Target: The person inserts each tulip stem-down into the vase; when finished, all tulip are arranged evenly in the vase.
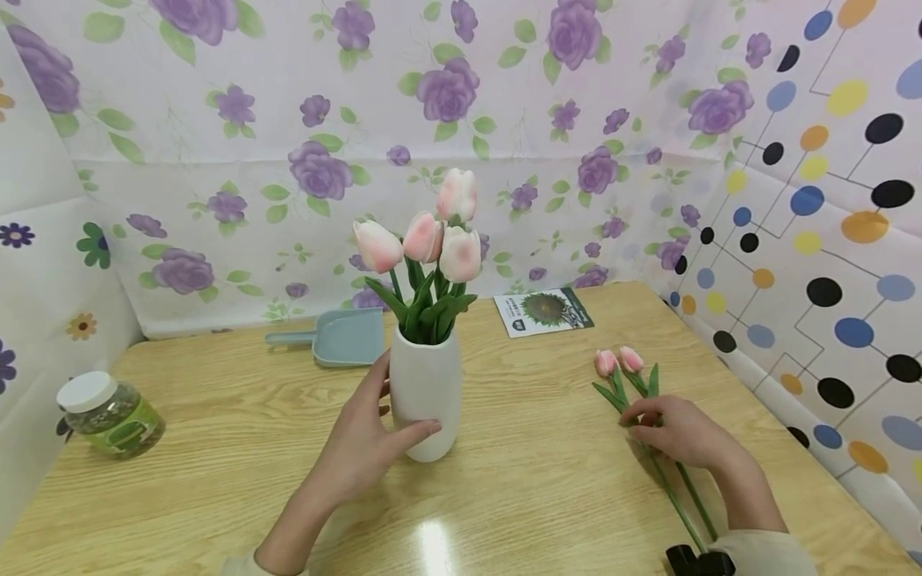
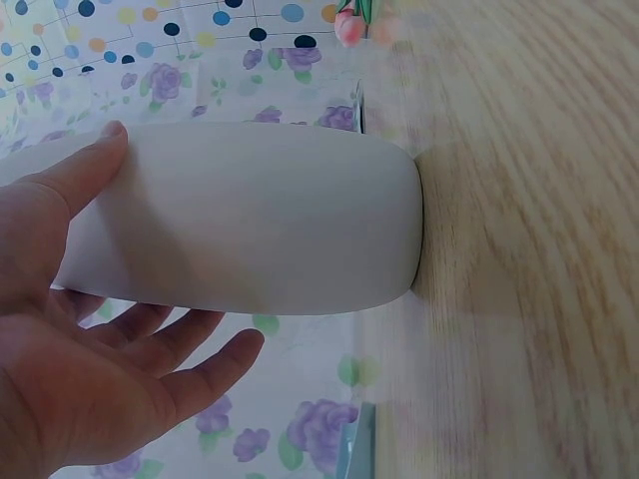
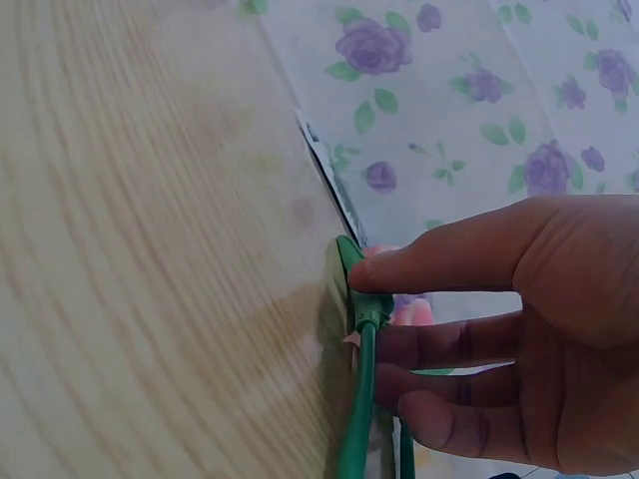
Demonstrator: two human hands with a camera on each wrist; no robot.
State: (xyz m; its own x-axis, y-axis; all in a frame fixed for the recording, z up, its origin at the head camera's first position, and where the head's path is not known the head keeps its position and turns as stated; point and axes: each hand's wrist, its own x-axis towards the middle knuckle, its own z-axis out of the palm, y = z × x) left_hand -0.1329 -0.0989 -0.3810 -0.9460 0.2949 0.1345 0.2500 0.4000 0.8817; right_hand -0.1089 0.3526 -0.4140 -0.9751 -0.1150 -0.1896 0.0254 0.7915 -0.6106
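Note:
A white vase [image 1: 426, 392] stands upright on the table, holding several pink-and-white tulips [image 1: 423, 240] with green leaves. My left hand [image 1: 367, 440] grips the vase from its left side, thumb across the front and fingers round the back. In the left wrist view the vase's base [image 2: 409, 220] rests on the tabletop. Two more pink tulips [image 1: 618, 362] lie at the right with their long stems toward me. My right hand [image 1: 680, 430] pinches one tulip between thumb and fingers, just below its leaves. The right wrist view shows the thumb over the green leaf [image 3: 349, 261].
A light blue dustpan [image 1: 351, 338] lies behind the vase to the left. A jar [image 1: 118, 420] with a white lid stands at far left. Near the back wall lies a printed packet [image 1: 543, 312]. Patterned sheets hang along the back and both sides of the wooden table [image 1: 252, 416].

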